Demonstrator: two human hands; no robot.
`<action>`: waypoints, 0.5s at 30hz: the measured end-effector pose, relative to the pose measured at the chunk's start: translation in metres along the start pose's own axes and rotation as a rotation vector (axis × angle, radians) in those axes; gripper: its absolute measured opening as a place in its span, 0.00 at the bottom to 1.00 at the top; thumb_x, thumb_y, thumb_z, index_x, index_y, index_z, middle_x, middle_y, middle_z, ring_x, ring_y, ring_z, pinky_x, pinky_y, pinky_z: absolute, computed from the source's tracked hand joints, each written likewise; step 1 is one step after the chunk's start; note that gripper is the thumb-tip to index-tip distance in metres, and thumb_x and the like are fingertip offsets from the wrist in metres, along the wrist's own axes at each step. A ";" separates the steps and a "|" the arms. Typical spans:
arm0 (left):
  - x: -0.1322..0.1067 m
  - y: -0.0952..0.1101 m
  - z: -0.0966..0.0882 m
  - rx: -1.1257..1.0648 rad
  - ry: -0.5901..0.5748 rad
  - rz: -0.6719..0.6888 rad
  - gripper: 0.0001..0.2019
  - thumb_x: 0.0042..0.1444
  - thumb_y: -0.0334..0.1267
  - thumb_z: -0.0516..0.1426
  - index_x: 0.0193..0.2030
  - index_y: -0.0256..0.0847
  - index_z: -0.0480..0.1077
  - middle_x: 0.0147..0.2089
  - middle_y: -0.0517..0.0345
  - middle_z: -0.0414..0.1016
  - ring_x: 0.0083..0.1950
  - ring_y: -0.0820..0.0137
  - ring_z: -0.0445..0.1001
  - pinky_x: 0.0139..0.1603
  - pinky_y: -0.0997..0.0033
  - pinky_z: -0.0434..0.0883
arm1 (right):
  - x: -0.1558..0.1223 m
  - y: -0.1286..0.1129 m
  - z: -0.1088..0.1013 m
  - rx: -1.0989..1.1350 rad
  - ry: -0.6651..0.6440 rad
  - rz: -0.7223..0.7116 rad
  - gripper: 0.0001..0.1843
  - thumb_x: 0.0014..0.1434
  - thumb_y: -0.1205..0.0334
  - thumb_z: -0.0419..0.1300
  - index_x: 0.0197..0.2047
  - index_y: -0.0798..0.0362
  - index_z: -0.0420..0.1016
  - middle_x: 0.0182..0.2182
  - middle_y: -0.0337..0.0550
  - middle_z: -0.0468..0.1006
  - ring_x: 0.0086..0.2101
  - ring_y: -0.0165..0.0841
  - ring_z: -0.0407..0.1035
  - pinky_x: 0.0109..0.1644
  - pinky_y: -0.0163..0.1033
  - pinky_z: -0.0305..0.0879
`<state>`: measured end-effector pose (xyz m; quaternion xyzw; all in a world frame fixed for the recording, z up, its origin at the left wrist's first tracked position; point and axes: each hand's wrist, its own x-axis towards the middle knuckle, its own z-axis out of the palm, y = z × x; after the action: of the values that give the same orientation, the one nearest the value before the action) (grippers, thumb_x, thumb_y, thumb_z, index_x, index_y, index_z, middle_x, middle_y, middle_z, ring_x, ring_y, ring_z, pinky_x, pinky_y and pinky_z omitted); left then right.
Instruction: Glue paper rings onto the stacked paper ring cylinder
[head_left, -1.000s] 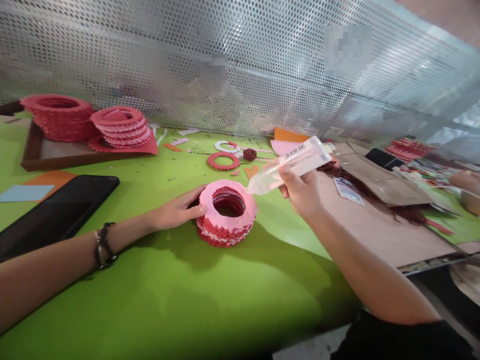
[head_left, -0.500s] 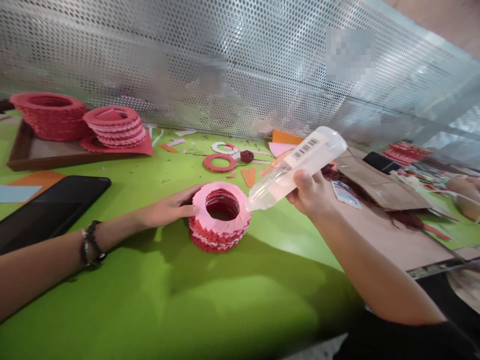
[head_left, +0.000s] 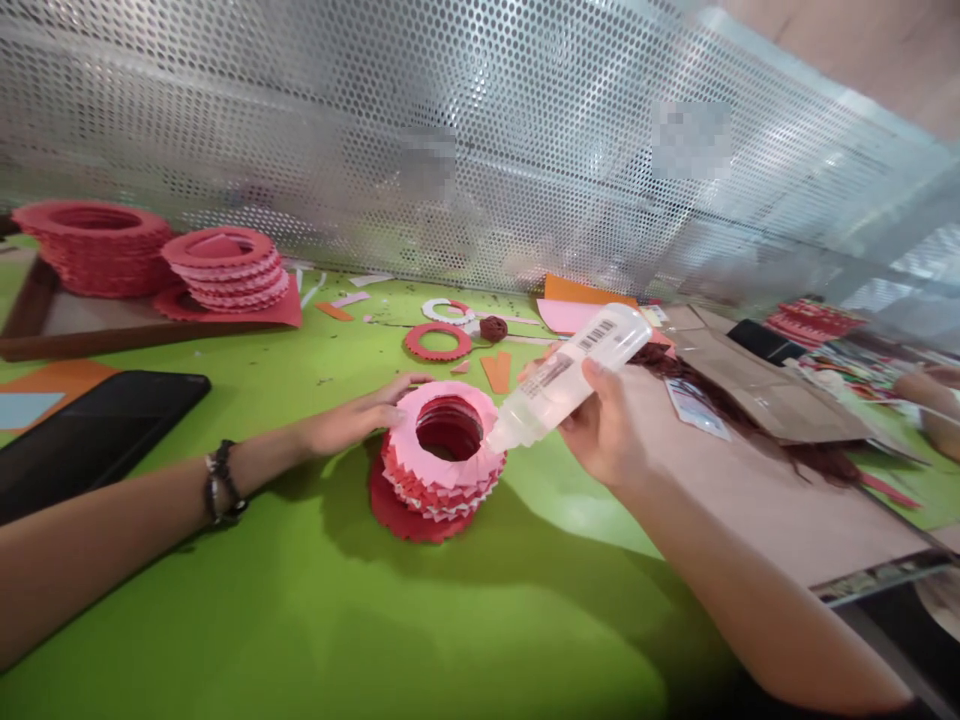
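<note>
A stack of zigzag-edged paper rings (head_left: 409, 440), pink on top with red and white layers below, stands on the green table (head_left: 315, 620). My left hand (head_left: 356, 420) grips its left side, thumb at the upper rim and fingers partly hidden behind it. One red ring at the bottom (head_left: 405, 520) sticks out toward the lower left. Wrapped around a clear plastic glue bottle (head_left: 562, 385) with a barcode label is my right hand (head_left: 607, 430). The bottle tilts down to the left, its nozzle at the right part of the top pink ring.
Behind the stack lie a loose red ring (head_left: 438, 342), a brown ball (head_left: 493, 328) and paper scraps (head_left: 496, 372). At left are a black phone (head_left: 112, 430) and a wooden tray (head_left: 90, 335) with ring stacks (head_left: 105, 250). Cardboard (head_left: 765, 380) lies right; a perforated metal screen (head_left: 337, 130) stands behind.
The glue bottle's body has dipped lower and moved left, its nozzle still at the top ring. The bottom red ring now juts out from under the stack. The view has shifted slightly.
</note>
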<state>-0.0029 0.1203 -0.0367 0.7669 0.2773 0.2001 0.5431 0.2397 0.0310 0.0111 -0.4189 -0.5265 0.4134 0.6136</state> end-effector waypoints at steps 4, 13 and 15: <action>0.001 -0.006 0.001 0.041 0.063 -0.042 0.44 0.47 0.61 0.53 0.69 0.39 0.59 0.73 0.51 0.58 0.74 0.48 0.54 0.74 0.56 0.52 | -0.007 0.001 0.006 -0.019 0.027 0.047 0.28 0.46 0.31 0.65 0.34 0.47 0.70 0.29 0.40 0.78 0.33 0.37 0.74 0.29 0.38 0.69; -0.001 0.000 0.002 0.017 0.114 -0.031 0.41 0.45 0.59 0.57 0.66 0.42 0.66 0.70 0.54 0.65 0.72 0.44 0.57 0.73 0.53 0.57 | -0.011 -0.004 0.015 -0.078 0.021 -0.008 0.27 0.51 0.30 0.62 0.34 0.47 0.70 0.23 0.38 0.76 0.28 0.38 0.74 0.25 0.40 0.69; -0.001 -0.003 0.002 0.016 0.132 -0.027 0.41 0.45 0.60 0.57 0.65 0.42 0.67 0.69 0.54 0.66 0.72 0.44 0.57 0.73 0.52 0.56 | -0.011 -0.003 0.015 -0.094 -0.002 -0.005 0.28 0.52 0.29 0.60 0.34 0.47 0.71 0.22 0.38 0.75 0.25 0.36 0.72 0.23 0.39 0.67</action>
<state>-0.0029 0.1192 -0.0398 0.7525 0.3245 0.2405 0.5203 0.2237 0.0205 0.0124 -0.4456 -0.5468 0.3871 0.5939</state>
